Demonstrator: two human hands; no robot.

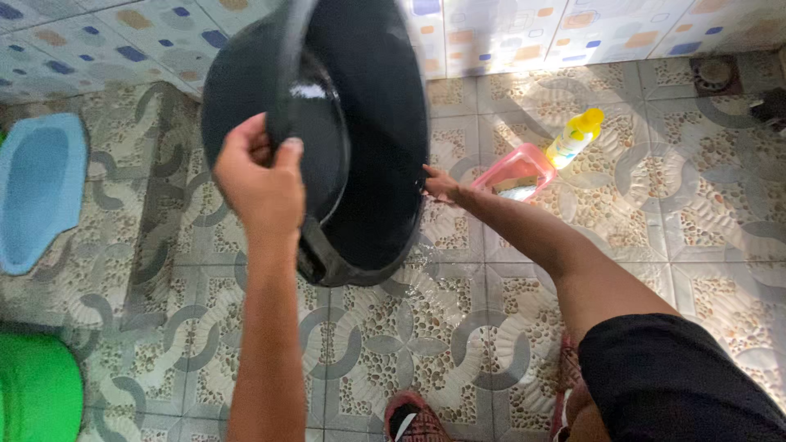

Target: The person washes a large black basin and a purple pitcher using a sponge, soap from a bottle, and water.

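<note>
A large black plastic basin (pixel 368 123) is tipped up on its edge over the tiled floor, its wet inside facing left. My left hand (pixel 260 180) grips its near rim, fingers curled over the edge. My right hand (pixel 440 183) reaches around the basin's right side and presses against its outer wall, partly hidden behind it. A little water glints inside the basin near the top.
A pink tray (pixel 512 166) with a bar inside and a yellow-capped bottle (pixel 575 136) lie on the patterned floor (pixel 426 344) at right. A blue squat toilet pan (pixel 37 188) sits at left, a green object (pixel 37 389) at bottom left. My sandalled foot (pixel 413 419) shows below.
</note>
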